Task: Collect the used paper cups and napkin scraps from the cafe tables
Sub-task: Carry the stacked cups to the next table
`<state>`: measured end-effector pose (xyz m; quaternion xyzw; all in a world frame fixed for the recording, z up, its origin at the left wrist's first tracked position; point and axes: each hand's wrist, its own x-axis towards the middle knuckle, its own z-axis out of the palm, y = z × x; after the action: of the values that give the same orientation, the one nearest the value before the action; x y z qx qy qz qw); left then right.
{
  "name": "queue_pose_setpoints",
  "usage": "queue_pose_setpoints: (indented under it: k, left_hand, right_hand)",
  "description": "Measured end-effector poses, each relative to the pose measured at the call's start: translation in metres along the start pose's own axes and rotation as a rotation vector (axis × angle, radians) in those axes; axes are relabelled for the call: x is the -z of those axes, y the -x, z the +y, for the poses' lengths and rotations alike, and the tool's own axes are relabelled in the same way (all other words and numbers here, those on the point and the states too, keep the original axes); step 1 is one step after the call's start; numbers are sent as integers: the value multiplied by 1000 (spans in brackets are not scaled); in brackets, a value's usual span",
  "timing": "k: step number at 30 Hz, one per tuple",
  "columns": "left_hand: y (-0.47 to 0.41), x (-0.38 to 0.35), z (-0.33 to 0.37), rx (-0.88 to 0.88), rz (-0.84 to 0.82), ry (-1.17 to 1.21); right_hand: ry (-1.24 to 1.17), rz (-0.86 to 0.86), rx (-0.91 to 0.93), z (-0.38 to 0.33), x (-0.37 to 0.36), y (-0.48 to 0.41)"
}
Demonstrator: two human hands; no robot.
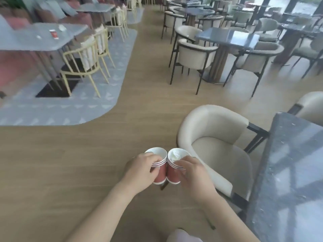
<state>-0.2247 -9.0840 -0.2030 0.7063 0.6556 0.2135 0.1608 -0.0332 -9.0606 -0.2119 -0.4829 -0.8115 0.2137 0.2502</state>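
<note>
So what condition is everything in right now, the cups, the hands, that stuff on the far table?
Left hand: closed around a cup.
Right hand: closed around the other cup.
Left cup: upright, held, looks empty inside.
Right cup: upright, held, white crumpled napkin stuffed inside, touching the left cup.
Red cup on the far grey table: standing, not yet collected.
White scraps near it: lying on the tabletop.
Cream armchair: unoccupied.

Grey table point(35, 39) far left, red paper cup point(54, 34) upright on it, white napkin scraps point(62, 28) just beside, dark stone table point(288, 172) near right, wood floor point(70, 163) under chairs point(215, 151)
</note>
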Motion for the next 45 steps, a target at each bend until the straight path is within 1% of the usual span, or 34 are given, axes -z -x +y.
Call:
queue_pose_setpoints:
  k: [5,10,15,23,28,31,35,40,42,45]
  left_hand:
    - [14,39,-52,151,128,-15]
    - [-2,65,-101,234,223,-3]
    - [-67,84,-149,248,272,-22]
    - [-209,116,-201,204,249,-39]
    - [-252,129,-243,259,250,-17]
    - [-265,141,-275,309,260,-36]
    - [-284,163,-324,392,316,-9]
    - [-310,193,-400,485,373,-2]
    - [-325,212,-438,512,386,22]
    - [-354,253,-496,503,383,37]
  right_hand:
    - [-59,-69,154,-41,-42,-56]
    - [-104,-113,233,-66,-76,-117]
    - [-111,-113,240,-70,-103,-198]
    - [-93,-52,252,-50,-109,-344]
    - [-87,-80,290,-50,-133,-414]
    - [-102,-125,317,-60,-155,-450]
    - [-109,-215,369,-81,-193,-505]
    - [-110,-286,436,-120,-249,-583]
    - [-122,-304,468,-142,-272,-621]
    - [-129,-284,491,-177,-304,-681]
